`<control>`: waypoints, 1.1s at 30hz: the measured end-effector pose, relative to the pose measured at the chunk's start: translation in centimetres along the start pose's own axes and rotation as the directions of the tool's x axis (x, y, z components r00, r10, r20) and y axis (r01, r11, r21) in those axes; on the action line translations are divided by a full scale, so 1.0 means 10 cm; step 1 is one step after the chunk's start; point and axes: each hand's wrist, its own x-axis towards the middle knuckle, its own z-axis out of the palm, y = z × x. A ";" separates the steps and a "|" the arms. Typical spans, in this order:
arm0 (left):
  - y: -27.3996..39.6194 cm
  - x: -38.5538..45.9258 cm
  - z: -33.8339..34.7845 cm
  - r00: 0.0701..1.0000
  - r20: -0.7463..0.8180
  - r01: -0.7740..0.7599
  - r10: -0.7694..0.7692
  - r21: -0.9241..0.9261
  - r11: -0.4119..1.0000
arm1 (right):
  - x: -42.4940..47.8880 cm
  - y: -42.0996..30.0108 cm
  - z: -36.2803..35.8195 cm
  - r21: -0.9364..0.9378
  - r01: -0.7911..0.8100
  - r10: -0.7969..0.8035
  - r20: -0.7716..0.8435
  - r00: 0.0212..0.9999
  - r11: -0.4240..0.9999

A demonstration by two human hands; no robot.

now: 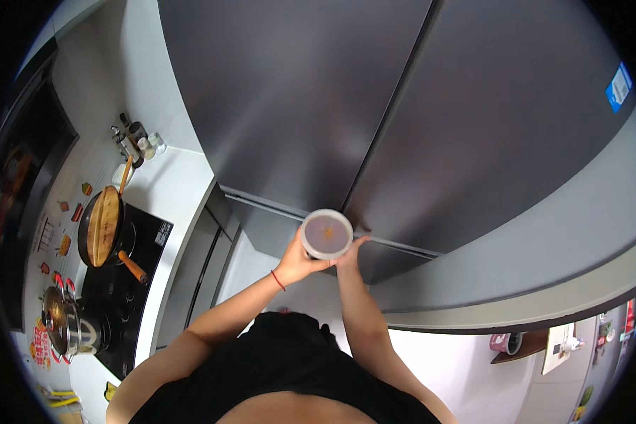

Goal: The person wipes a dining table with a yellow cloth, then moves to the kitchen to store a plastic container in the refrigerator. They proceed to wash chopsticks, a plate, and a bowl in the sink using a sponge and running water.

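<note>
My left hand (294, 261) is wrapped around a round container (328, 234) with a pale rim and a translucent lid. Something dark with an orange-yellow patch shows through the lid. A red cord circles my left wrist. Just right of the container, my right hand (351, 253) reaches to the seam of a grey refrigerator (307, 106), where the upper doors meet the lower drawers. One finger stretches along that seam. The container partly hides the right hand, so I cannot tell whether it grips the edge.
Along the left runs a white counter (177, 167) with a black cooktop (117, 297). It bears a wok (87, 228) with a wooden lid (105, 225) and a lidded steel pot (73, 331). Bottles (130, 140) stand in the corner. A pink pot (505, 343) is far right.
</note>
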 end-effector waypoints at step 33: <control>1.21 0.40 0.31 0.768 0.622 0.015 0.151 -0.253 0.967 | -4.18 -0.84 0.60 -0.921 0.151 -0.750 0.188 -0.635 -0.359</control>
